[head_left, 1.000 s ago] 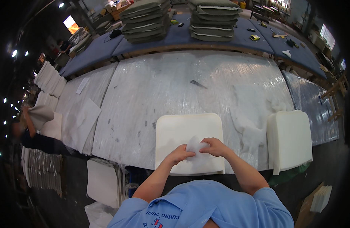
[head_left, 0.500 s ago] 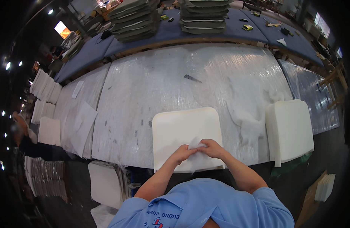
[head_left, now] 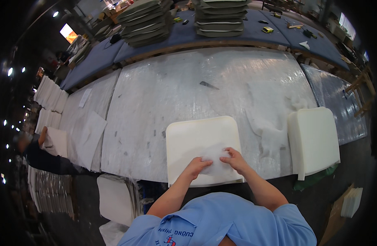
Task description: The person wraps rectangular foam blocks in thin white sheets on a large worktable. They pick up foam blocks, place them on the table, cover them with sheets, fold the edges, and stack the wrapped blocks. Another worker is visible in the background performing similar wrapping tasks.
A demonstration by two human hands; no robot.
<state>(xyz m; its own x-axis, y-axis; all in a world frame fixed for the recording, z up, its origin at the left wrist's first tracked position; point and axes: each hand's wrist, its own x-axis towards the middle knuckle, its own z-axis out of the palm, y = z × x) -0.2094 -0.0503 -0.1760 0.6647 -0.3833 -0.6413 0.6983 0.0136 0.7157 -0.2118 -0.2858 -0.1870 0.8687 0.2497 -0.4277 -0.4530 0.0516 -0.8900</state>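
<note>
A cream foam seat pad (head_left: 192,135) with rounded far corners lies at the table's near edge, in front of me. Over its near right part sits a loose, thin tuft of white fibre wadding (head_left: 215,155). My left hand (head_left: 198,167) grips the tuft's left side, thumb and fingers closed on it. On the other side my right hand (head_left: 236,160) has its thumb and fingertips around the tuft's right edge, with a small gap between them. The wadding hides part of the fingertips.
Plastic film covers the wide table (head_left: 155,98). More wadding (head_left: 268,112) lies right of the pad, beside a stack of cream pads (head_left: 315,139). Grey-green pads (head_left: 219,18) are piled on the blue table behind. At far left a co-worker (head_left: 45,156) handles a pad.
My hands have moved apart, and the wadding between them has spread wider. The co-worker at far left has leaned in over the pad there.
</note>
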